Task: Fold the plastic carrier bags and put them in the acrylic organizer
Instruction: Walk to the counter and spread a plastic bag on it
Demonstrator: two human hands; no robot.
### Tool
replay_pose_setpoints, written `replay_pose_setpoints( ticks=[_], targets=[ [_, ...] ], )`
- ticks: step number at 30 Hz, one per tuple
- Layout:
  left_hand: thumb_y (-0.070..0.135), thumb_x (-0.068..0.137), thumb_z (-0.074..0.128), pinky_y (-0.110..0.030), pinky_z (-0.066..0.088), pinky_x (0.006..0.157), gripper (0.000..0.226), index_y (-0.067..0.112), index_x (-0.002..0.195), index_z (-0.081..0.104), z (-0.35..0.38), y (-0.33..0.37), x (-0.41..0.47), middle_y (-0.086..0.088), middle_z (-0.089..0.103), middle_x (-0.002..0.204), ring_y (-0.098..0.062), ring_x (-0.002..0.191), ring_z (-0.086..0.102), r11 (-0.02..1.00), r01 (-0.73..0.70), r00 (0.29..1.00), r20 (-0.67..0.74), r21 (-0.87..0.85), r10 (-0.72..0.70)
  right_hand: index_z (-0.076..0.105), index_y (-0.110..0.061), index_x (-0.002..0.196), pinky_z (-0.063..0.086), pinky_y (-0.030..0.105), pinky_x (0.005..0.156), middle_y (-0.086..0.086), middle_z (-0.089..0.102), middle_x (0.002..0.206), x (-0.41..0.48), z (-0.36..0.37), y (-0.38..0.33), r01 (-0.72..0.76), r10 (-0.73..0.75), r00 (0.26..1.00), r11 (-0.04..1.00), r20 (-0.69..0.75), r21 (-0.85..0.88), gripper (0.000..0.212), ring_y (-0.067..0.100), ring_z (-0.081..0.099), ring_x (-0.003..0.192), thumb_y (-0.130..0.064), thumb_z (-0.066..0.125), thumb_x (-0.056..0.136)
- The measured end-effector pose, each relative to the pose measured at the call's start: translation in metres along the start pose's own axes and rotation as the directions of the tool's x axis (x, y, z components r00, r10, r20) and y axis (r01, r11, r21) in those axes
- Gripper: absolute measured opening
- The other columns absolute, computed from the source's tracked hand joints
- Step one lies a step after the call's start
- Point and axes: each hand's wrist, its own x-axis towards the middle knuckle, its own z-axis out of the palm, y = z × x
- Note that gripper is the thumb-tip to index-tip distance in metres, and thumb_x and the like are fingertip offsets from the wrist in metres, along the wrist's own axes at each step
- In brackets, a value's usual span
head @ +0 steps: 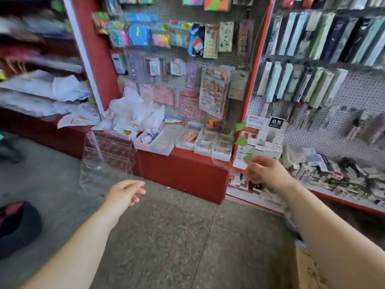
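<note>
Fingers [138, 191] of the left hand [123, 193] are loose and slightly spread, grasping nothing, and reach forward just short of the acrylic organizer [108, 159]. Fingers [253, 176] of the right hand [265, 173] are curled inward; the hand is blurred and a faint clear curve shows beside it, so I cannot tell whether they grasp anything. Both bare forearms stretch out over the grey floor [166, 236].

The organizer is clear, with stepped tiers inside. It stands low against the red shelf base [187, 176], just beyond the left hand; I cannot tell whether it touches the floor. The plastic carrier bags [135, 113] are white with some red print. They lie in a crumpled heap on the shelf ledge above and behind the organizer, unfolded.

White cardboard trays [185, 140] of small goods sit in a row on the ledge to the right of the heap. The pegboard [181, 80] above carries hanging stationery packs. Green leaves [241, 140] hang near the right hand, below a black "0.5" price tag [276, 122]. A dark rounded object [18, 226] lies on the floor at far left.
</note>
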Motion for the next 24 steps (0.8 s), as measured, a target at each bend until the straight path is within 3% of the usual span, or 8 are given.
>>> replay_pose_setpoints(
  ticks=[4,8,13,15,18,24],
  targets=[
    [0.005,0.095,0.044,-0.021,0.034,0.056,0.015,0.008,0.095,0.058,-0.006,0.011,0.042,0.001,0.059,0.067,0.002,0.037,0.050,0.994,0.060,0.982,-0.174,-0.091,-0.075,0.054,-0.010,0.091,0.043,0.011,0.044,-0.010,0.063,0.048,0.104,0.040,-0.026,0.086,-0.087,0.974,0.996,0.208,0.016,0.009,-0.003,0.054,0.040,-0.005,0.047,0.094],
    [0.004,0.094,0.045,-0.019,0.037,0.055,0.015,0.007,0.093,0.060,-0.036,0.003,0.075,0.011,0.060,0.045,0.004,0.033,0.048,0.973,0.131,0.916,-0.353,-0.189,-0.192,0.053,-0.013,0.086,0.043,0.011,0.045,-0.011,0.063,0.047,0.177,0.113,-0.056,0.145,-0.151,0.894,0.988,0.421,0.047,0.016,-0.002,0.055,0.040,-0.002,0.045,0.094],
    [-0.002,0.092,0.046,-0.004,0.040,0.042,0.018,-0.003,0.102,0.060,-0.085,-0.031,0.112,0.006,0.057,0.039,0.006,0.037,0.052,0.948,0.012,0.708,-0.667,-0.319,-0.233,0.047,-0.015,0.093,0.043,0.013,0.046,0.002,0.064,0.059,0.227,0.217,-0.083,0.153,-0.174,0.763,0.984,0.622,0.088,0.016,0.002,0.057,0.041,0.001,0.044,0.093],
    [-0.001,0.091,0.048,-0.004,0.039,0.042,0.014,0.001,0.096,0.062,-0.106,-0.045,0.130,0.006,0.057,0.039,0.006,0.037,0.051,0.939,0.005,0.662,-0.703,-0.343,-0.260,0.047,-0.012,0.096,0.042,0.012,0.045,0.005,0.062,0.064,0.241,0.258,-0.094,0.157,-0.177,0.730,0.983,0.660,0.090,0.014,0.001,0.056,0.040,0.001,0.045,0.093],
    [0.001,0.091,0.049,-0.005,0.039,0.044,0.018,0.007,0.080,0.063,-0.149,-0.058,0.160,0.006,0.058,0.042,0.005,0.038,0.051,0.948,0.011,0.625,-0.738,-0.318,-0.255,0.049,-0.009,0.097,0.041,0.011,0.043,-0.004,0.063,0.048,0.264,0.324,-0.122,0.183,-0.195,0.713,0.979,0.674,0.090,0.014,0.000,0.054,0.038,0.003,0.045,0.092],
    [0.002,0.093,0.047,-0.006,0.039,0.044,0.015,0.004,0.090,0.062,-0.260,-0.063,0.242,0.012,0.057,0.040,0.004,0.037,0.050,0.942,-0.016,0.584,-0.768,-0.336,-0.264,0.053,-0.003,0.096,0.040,0.010,0.037,-0.006,0.059,0.041,0.306,0.460,-0.194,0.214,-0.245,0.690,0.968,0.681,0.131,0.014,0.001,0.051,0.034,0.007,0.045,0.091]
  ],
)
